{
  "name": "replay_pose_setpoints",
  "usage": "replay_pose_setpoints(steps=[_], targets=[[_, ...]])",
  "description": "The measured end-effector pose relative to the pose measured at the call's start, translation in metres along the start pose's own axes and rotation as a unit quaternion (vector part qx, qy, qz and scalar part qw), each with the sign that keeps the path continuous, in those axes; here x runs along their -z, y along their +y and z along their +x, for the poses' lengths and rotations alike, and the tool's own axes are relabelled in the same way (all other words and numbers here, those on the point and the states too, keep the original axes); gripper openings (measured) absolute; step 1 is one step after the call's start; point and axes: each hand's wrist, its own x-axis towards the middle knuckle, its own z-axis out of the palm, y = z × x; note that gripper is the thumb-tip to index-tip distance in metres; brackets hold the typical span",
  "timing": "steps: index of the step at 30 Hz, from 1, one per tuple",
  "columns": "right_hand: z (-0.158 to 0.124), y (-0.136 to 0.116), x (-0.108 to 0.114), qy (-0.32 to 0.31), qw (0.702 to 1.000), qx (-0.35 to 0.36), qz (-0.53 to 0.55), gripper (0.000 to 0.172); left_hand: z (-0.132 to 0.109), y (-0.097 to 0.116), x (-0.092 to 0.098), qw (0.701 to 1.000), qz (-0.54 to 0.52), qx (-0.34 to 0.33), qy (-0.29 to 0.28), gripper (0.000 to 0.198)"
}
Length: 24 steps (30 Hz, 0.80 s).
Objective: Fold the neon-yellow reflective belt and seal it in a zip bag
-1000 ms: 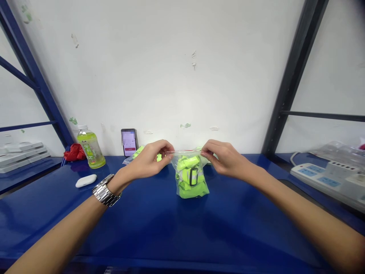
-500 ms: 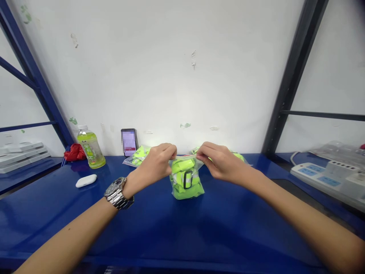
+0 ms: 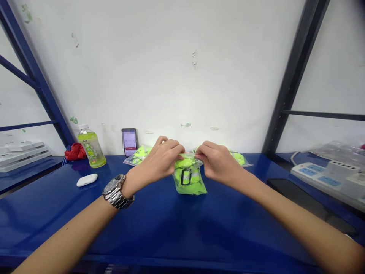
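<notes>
On the shelf [image 3: 159,228], bag [image 3: 190,180] upright

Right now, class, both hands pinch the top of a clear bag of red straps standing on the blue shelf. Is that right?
Not quite. The head view shows the left hand and right hand pinching a clear bag of neon yellow-green straps, not red, on the blue shelf.

Scuffed white wall [image 3: 171,57] behind a blue shelf [image 3: 171,228].
</notes>
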Motion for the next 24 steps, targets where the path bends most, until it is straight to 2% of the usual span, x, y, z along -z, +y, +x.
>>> replay_pose_setpoints(steps=[6, 13, 16, 19, 21, 24], targets=[[0.001, -0.003, -0.001, 0.0, 0.999, -0.007, -0.031, 0.015, 0.002, 0.006, -0.015, 0.997, -0.039, 0.051, 0.04, 0.021], [0.002, -0.001, -0.007, 0.027, 0.997, -0.008, -0.071, 0.018, 0.009, 0.016, -0.024, 0.995, -0.03, 0.07, 0.069, 0.028], [0.001, 0.004, -0.01, 0.037, 0.997, -0.017, -0.068, 0.018, 0.008, 0.013, -0.019, 0.993, -0.066, 0.072, 0.06, 0.022], [0.0, 0.007, -0.011, 0.042, 0.998, -0.034, -0.041, 0.017, 0.005, 0.009, -0.007, 0.99, -0.119, 0.067, 0.024, 0.006], [0.0, 0.006, -0.011, 0.04, 0.998, -0.029, -0.027, 0.016, 0.005, 0.009, 0.0, 0.989, -0.136, 0.056, 0.003, 0.008], [0.001, 0.002, -0.01, 0.035, 0.999, -0.008, -0.031, 0.017, 0.006, 0.01, 0.004, 0.994, -0.106, 0.038, -0.013, 0.014]])
